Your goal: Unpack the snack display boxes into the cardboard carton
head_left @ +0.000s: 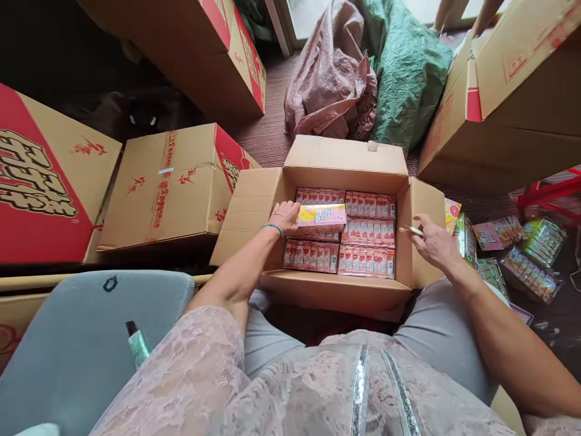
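Observation:
An opened cardboard carton (pixel 336 293) stands between my knees, its flaps folded outward. Inside lie several clear-wrapped packs (pixel 367 260) of small pink boxes, set in rows. My left hand (pixel 285 217), with a beaded bracelet at the wrist, grips the left end of a yellow and pink pack (pixel 321 216), held tilted above the others. Over the carton's right flap, my right hand (pixel 431 239) is closed around a thin, pale stick-like tool (pixel 412 231); its exact kind I cannot make out.
Several wrapped packs (pixel 531 281) lie on the floor at the right, near a red stool frame (pixel 549 197). Closed cartons (pixel 181 188) stand at the left. Pink (pixel 327 72) and green sacks (pixel 403 72) sit beyond the carton. A tube (pixel 137 344) rests on a grey chair (pixel 91 363).

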A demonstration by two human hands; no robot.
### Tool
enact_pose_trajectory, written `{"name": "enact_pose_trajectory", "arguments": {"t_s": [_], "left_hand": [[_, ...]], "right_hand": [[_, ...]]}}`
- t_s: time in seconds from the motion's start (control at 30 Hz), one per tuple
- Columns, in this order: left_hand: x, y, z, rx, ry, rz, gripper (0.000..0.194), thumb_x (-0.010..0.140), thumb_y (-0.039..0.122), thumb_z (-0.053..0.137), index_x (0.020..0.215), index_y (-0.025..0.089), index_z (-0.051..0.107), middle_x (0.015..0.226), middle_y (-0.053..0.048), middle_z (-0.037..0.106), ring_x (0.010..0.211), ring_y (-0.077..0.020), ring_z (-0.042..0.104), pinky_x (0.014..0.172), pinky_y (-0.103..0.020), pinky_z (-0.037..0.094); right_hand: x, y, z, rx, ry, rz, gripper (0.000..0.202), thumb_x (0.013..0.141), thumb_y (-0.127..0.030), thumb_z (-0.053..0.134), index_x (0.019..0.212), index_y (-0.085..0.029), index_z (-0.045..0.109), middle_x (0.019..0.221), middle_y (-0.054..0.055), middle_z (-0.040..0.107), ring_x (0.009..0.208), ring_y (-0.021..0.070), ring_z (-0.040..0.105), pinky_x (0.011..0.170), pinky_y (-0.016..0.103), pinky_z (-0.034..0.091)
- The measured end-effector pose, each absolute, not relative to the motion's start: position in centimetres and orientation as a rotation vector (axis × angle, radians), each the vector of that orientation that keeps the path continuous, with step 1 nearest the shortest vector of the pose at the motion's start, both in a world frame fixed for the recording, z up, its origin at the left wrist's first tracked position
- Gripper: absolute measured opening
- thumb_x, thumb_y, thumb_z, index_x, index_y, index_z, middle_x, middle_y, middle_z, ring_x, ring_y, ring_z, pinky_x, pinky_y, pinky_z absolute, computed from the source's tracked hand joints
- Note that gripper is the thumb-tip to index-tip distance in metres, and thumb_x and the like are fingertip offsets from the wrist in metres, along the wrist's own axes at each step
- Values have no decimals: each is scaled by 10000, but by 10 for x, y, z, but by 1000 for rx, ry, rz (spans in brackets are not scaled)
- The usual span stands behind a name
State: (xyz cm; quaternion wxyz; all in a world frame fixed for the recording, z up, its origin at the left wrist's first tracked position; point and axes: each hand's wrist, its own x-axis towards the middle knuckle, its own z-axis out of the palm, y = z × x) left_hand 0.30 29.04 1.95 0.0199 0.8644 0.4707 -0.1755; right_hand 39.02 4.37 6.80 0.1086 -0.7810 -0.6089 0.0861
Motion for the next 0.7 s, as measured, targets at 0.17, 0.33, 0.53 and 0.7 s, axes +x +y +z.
{"name": "enact_pose_trajectory", "arguments": {"t_s": [0.17,0.33,0.53,0.7], "left_hand": [[18,222,59,2695,1548,-36,506,799,325,666,1255,113,600,1248,-218,611,1152,-376,565,993,-474,496],[11,114,74,2583,1460,418,473,735,308,738,1166,171,598,1158,-164,622,1102,-362,576,1002,-486,512],[6,38,45,2448,1324,718,695,733,291,795,1349,142,509,1349,-190,573,1288,-374,529,1175,-519,425],[-6,36,34,2340,1328,869,601,807,389,803,1288,160,523,1298,-177,610,1244,-345,555,1146,-498,440]], "right_hand": [[381,37,77,-2081,-1840,313,409,1095,-409,325,1331,-177,564,1264,177,727,1018,290,709,795,340,479],[333,7,100,-1969,-2006,225,391,1112,-307,257,1296,-165,571,1180,164,735,1008,263,688,797,307,444],[247,-18,142,-1997,-2541,238,361,1118,-236,287,1238,-173,622,1200,156,730,1047,253,680,734,297,378],[192,-3,159,-1889,-2931,208,403,1052,-125,340,1331,-174,626,1201,161,722,1034,246,700,738,299,412]]}}
